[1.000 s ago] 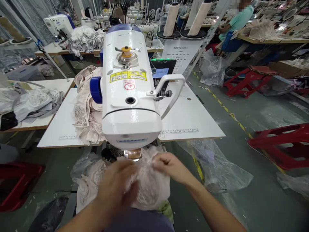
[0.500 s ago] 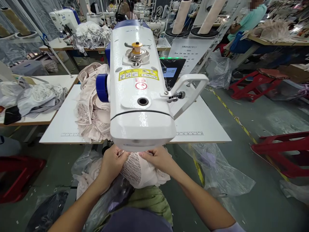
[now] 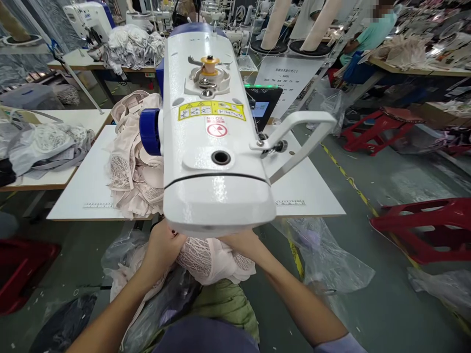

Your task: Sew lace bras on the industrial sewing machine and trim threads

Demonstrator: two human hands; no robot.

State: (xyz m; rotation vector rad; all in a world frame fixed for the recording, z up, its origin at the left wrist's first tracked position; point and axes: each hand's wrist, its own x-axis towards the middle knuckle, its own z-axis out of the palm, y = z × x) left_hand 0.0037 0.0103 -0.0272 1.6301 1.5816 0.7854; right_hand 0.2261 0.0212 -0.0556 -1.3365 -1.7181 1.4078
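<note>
A pale pink lace bra [image 3: 211, 260] hangs below the front of a white sewing machine [image 3: 221, 201], over my lap. My left hand [image 3: 165, 242] is closed on its left part, fingers partly tucked under the machine head. My right hand [image 3: 241, 242] reaches in from the right at the bra's upper edge; its fingers are hidden beneath the machine head. The needle area is out of sight behind the head. A heap of matching pink bras [image 3: 136, 162] lies on the white table [image 3: 312, 191], left of the machine.
More pink fabric and clear plastic [image 3: 123, 260] hang at the lower left. A plastic bag [image 3: 324, 255] lies on the floor at right, near red stools [image 3: 423, 228]. Thread cones [image 3: 274, 27] stand behind the machine. A person [image 3: 375, 34] sits at the far right.
My right hand has moved further under the machine head, so its fingers no longer show. My left hand has shifted slightly with the bra. The whole view has moved a little.
</note>
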